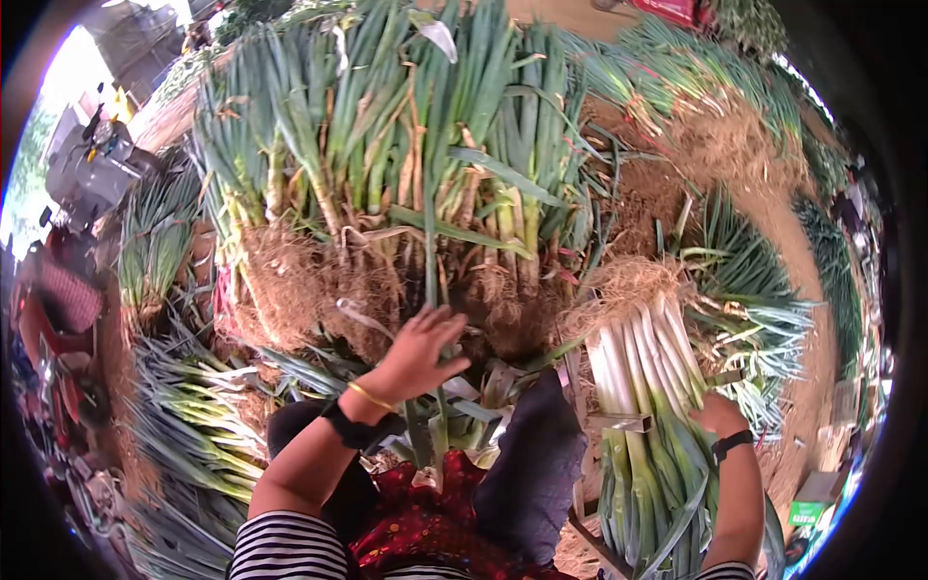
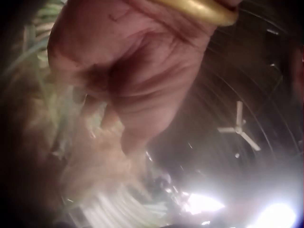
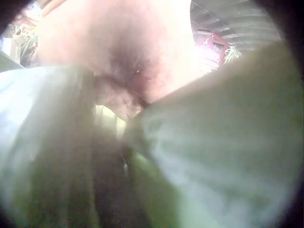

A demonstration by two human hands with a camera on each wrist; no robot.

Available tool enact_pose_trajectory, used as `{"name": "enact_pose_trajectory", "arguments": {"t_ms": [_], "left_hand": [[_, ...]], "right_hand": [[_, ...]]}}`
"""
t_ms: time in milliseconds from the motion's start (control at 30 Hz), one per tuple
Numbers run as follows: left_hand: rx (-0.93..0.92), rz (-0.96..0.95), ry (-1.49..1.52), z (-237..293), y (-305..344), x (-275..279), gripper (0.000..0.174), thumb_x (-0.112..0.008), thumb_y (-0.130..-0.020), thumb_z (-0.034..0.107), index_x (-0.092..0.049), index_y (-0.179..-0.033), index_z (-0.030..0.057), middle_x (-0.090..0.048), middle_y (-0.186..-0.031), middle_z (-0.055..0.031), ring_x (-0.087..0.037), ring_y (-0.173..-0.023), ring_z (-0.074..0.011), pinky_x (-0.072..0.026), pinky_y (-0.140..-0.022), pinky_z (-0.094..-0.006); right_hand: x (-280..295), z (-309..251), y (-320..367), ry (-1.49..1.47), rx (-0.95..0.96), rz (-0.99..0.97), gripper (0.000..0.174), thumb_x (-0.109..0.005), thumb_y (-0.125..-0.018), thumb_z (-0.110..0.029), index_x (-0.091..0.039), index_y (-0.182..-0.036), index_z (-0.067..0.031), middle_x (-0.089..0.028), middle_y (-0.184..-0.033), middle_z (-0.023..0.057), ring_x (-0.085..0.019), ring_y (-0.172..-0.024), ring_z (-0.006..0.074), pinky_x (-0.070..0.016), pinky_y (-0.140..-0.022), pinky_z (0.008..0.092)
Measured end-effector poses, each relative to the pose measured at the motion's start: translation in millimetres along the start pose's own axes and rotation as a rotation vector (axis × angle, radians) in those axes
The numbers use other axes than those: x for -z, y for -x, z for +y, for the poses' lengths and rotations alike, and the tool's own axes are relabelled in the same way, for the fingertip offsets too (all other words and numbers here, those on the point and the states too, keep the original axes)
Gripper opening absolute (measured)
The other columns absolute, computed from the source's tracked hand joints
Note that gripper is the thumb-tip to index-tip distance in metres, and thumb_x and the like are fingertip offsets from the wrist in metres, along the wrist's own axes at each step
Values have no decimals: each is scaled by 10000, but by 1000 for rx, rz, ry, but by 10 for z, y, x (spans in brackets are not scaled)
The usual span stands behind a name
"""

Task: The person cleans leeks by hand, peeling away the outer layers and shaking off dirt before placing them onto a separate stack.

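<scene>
A bundle of leeks (image 1: 646, 358), roots toward the far side and white stalks in the middle, lies in a metal holder at the right. At its right edge my right hand (image 1: 720, 416) grips the leeks. In the right wrist view, broad green leaves (image 3: 223, 128) run in to the right hand (image 3: 128, 61), whose fingertips are hidden among them. My left hand (image 1: 418, 356), fingers loosely extended, is in front of a large upright pile of leeks (image 1: 377, 145) with earthy roots. A long leaf passes beside it. In the left wrist view, the left hand (image 2: 133, 76) hangs palm visible, fingertips blurred.
More leeks (image 1: 208, 416) lie at the left, and further heaps (image 1: 715, 87) spread at the back right. Metal pieces (image 1: 621, 422) of the holder cross the bundle. A green box (image 1: 810, 512) stands at the lower right. Motor vehicles (image 1: 72, 358) stand at the far left.
</scene>
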State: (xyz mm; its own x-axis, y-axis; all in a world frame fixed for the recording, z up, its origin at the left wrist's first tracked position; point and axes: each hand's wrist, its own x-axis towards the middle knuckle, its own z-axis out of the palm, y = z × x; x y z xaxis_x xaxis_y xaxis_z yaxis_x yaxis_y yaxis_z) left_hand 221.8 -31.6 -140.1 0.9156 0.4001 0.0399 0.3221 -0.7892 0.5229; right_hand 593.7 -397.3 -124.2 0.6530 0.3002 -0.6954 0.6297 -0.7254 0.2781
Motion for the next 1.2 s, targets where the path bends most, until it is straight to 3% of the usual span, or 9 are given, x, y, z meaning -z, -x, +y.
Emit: {"name": "enact_pose_trajectory", "arguments": {"t_ms": [67,200,400,533,867,1033,1133,1167,1200], "left_hand": [[128,90,108,-286,190,170,627,-666,-780,271,-416,-1309,47,-390,-1349,-198,-296,-1296,-346,-234,-1075,-423],[357,422,619,-598,302,365,590,-660,-801,239,-426,-1284,-6,-445,-1315,-192,-368,-1266,-281,-290,-1039,-359],[556,694,1279,-633,439,389,674,-655,-816,195,-311,-1362,1,-320,-1415,-161,-308,-1307,-240,-282,-1043,-329],[394,841,1335,-715,333,673,665,-632,-832,143,-276,-1377,6,-261,-1438,-168,-246,-1336,-220,-244,-1063,-320],[351,1237,1698,-1106,629,1289,696,-624,-830,145,-236,-1399,43,-282,-1404,-194,-359,-1255,-249,-324,-1021,-335],[406,1225,1665,-1233,742,1445,643,-587,-841,198,-281,-1384,40,-361,-1369,-150,-353,-1257,-225,-260,-1032,-340],[400,1251,1673,-1323,826,1506,632,-592,-836,193,-299,-1377,46,-400,-1337,-123,-386,-1219,-205,-280,-1009,-333],[394,1265,1701,-1336,855,1538,623,-593,-836,188,-308,-1373,50,-418,-1321,-107,-403,-1197,-196,-290,-996,-329],[395,1269,1704,-1349,881,1560,623,-593,-836,188,-308,-1373,50,-418,-1321,-107,-403,-1197,-196,-290,-996,-329]], "right_hand": [[486,-468,397,-32,-56,93,529,-530,-849,-394,-519,-1200,1,-564,-1157,208,-540,-1064,353,-401,-936,416],[1106,-1123,801,-256,368,605,428,-562,-833,-306,-549,-1183,-60,-607,-1064,191,-573,-991,339,-440,-867,417],[1697,-2620,1119,-297,788,594,413,-567,-834,-317,-555,-1182,-95,-630,-1048,146,-595,-965,315,-455,-847,388],[1846,-3708,1003,-284,878,489,479,-559,-833,-377,-531,-1210,-83,-644,-1019,127,-605,-941,309,-463,-827,392],[1985,-6116,321,-543,927,575,688,-622,-809,-298,-311,-1350,-7,-475,-1274,218,-492,-1143,340,-410,-937,386],[1986,-6764,85,-576,700,607,801,-611,-783,-410,-256,-1374,-2,-577,-1102,253,-561,-1001,394,-444,-833,440],[1958,-6940,-10,-882,686,714,477,-539,-840,-363,-492,-1122,19,-626,-934,234,-601,-840,403,-466,-721,468],[1951,-6949,-8,-981,742,875,347,-509,-872,-333,-527,-952,4,-625,-792,188,-616,-708,341,-477,-642,462],[1983,-6923,-19,-1297,787,611,285,-510,-891,-292,-524,-957,-16,-576,-704,100,-580,-606,210,-494,-550,377]]}}
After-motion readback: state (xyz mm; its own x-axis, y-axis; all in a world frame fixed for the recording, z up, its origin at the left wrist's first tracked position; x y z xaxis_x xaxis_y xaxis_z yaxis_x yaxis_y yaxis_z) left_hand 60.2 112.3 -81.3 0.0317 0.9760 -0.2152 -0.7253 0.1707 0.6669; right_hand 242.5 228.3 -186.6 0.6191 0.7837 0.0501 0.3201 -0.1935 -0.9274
